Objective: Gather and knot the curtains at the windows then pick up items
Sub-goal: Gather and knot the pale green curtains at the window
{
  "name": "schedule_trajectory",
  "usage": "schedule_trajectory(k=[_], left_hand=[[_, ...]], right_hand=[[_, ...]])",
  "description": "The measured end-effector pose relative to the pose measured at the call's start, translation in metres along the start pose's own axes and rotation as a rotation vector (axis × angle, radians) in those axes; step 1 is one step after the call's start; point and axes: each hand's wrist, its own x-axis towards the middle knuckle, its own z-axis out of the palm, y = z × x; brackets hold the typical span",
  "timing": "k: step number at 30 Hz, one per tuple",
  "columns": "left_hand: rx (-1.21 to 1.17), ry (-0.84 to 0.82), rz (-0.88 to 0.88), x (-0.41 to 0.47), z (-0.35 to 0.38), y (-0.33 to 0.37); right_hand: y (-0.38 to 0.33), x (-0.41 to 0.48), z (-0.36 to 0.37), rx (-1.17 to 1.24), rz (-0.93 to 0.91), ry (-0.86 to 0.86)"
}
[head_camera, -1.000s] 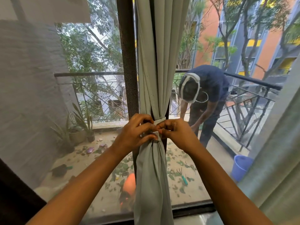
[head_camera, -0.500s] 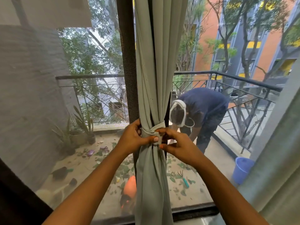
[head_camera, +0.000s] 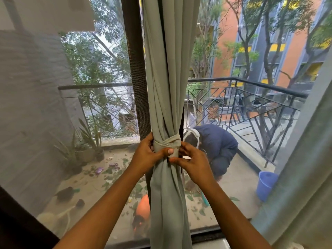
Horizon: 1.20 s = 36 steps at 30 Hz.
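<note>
As both hands work the knot [head_camera: 167,143], the left hand [head_camera: 147,155] wraps the bundle's left edge, thumb pressed across the band, and the right hand [head_camera: 194,162] pinches the band's loose end just right of centre. The curtain [head_camera: 167,87] hangs dead ahead, long axis vertical, cinched at hand height against the dark window frame [head_camera: 136,69]. Soft grey-green cloth, deep folds, 1 rounded wrap. The other curtain [head_camera: 305,159] waits far right, nearer the right hand.
</note>
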Motion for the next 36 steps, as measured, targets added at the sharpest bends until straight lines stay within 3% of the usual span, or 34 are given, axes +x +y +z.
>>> schedule_trajectory(k=[10, 16, 22, 28, 36], left_hand=[[-0.058, -0.225, -0.031, -0.025, -0.004, -0.007], [-0.022, -0.342, -0.105, -0.024, -0.013, -0.009], [0.066, -0.229, -0.034, -0.023, -0.01, 0.0], [0.137, -0.236, -0.018, -0.014, -0.012, 0.009], [0.136, -0.22, -0.033, -0.017, -0.017, 0.014]], right_hand=[[-0.006, -0.001, -0.008, 0.152, 0.006, -0.093], [-0.004, 0.006, -0.005, 0.007, 0.008, 0.015], [-0.001, 0.005, 0.0, -0.038, 0.01, 0.122], [-0.008, 0.001, 0.007, -0.119, -0.068, 0.237], [-0.008, 0.006, 0.013, -0.171, -0.154, 0.238]])
